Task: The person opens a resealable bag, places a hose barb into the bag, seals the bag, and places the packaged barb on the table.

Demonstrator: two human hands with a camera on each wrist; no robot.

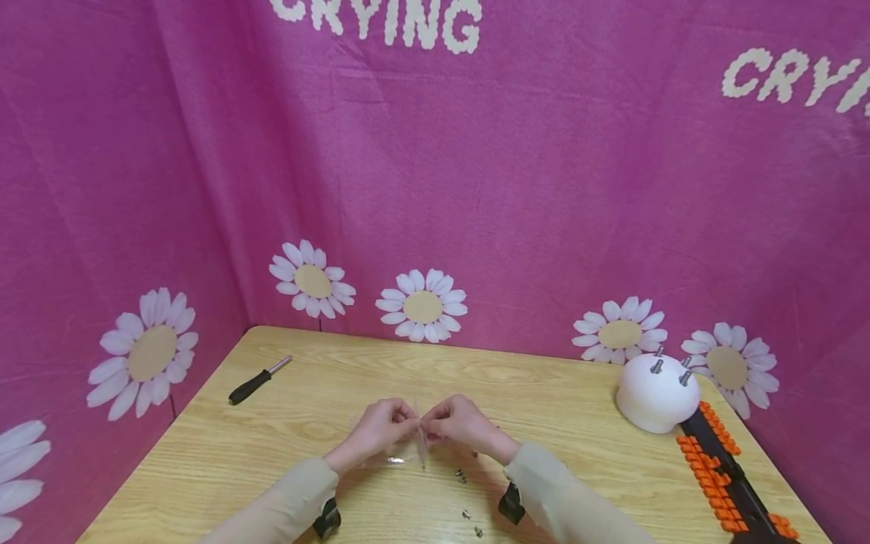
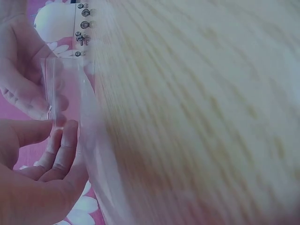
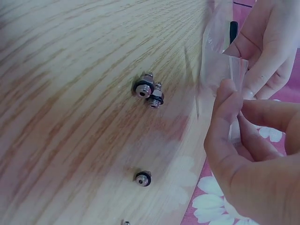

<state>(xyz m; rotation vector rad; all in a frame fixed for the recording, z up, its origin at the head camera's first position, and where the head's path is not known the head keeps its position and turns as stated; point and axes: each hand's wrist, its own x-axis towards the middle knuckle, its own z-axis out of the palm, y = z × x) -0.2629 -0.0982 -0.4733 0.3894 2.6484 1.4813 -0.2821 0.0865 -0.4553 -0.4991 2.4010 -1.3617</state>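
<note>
Between both hands, near the table's front, is a clear plastic zip bag. My left hand pinches one side of its top edge between thumb and fingers; in the left wrist view the bag hangs away from the fingertips. On the other side, my right hand pinches the same edge, its thumb and index finger on the strip. Several small metal fittings with black rings lie on the wood by the right forearm, among them a close pair and a single fitting. The bag's contents cannot be made out.
A black-handled screwdriver lies at the back left of the wooden table. At the right stands a white rounded object with metal posts on top, beside a black rail with orange pieces. A pink curtain hangs behind.
</note>
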